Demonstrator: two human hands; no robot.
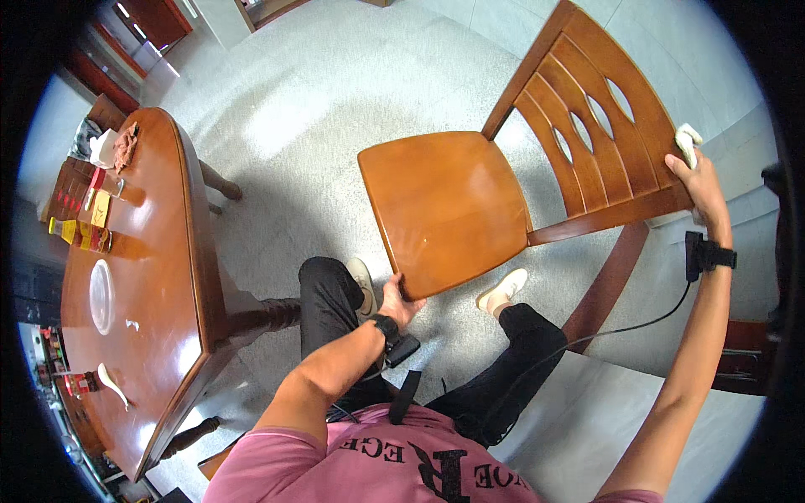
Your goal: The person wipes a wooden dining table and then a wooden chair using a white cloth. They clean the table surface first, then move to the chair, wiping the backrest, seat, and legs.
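A brown wooden chair (449, 207) with a slatted backrest stands in front of me, its back toward the right. My left hand (399, 305) grips the near left corner of the seat, with the thumb on the top edge and the fingers beneath. At the right, my right hand (698, 179) is at the outer top rail of the backrest, thumb on the wood. A crumpled white cloth (688, 141) sticks out between that thumb and the fingers. Parts of the fingers are hidden behind the rail.
A wooden dining table (157, 283) fills the left side. It bears a yellow-capped bottle (82, 234), a clear oval lid (100, 295), a white spoon (113, 385) and a red-brown cloth (126, 148). A cable (629, 330) runs from my right wrist to my waist.
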